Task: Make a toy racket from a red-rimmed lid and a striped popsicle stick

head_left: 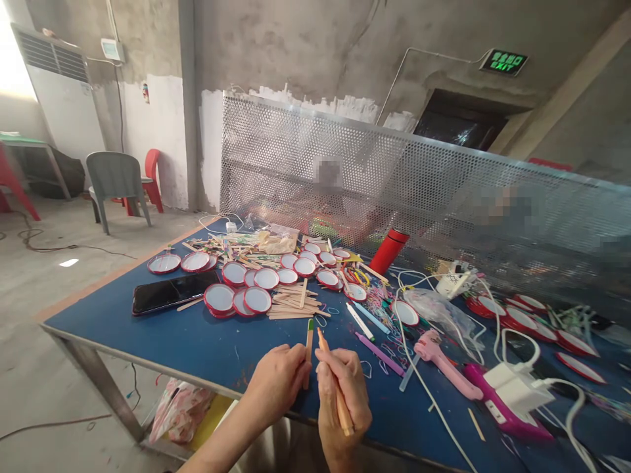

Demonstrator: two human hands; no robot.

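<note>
My left hand (pixel 279 381) is closed on a thin wooden stick with a green tip (pixel 309 338), held upright over the near edge of the blue table (pixel 197 345). Right beside it, my right hand (pixel 342 397) grips a wooden stick (pixel 340 407) that runs diagonally through the fist, its upper end near the green-tipped stick. Beyond the hands lie a heap of loose wooden sticks (pixel 293 303) and several red-rimmed round discs with white faces (pixel 256 299).
A black phone (pixel 172 292) lies at the left. Markers (pixel 367 322), a red bottle (pixel 389 251), a pink glue gun (pixel 444 361), white cables and a power strip (pixel 517 387) crowd the right. A perforated metal screen (pixel 394 177) backs the table. A grey chair (pixel 116 184) stands far left.
</note>
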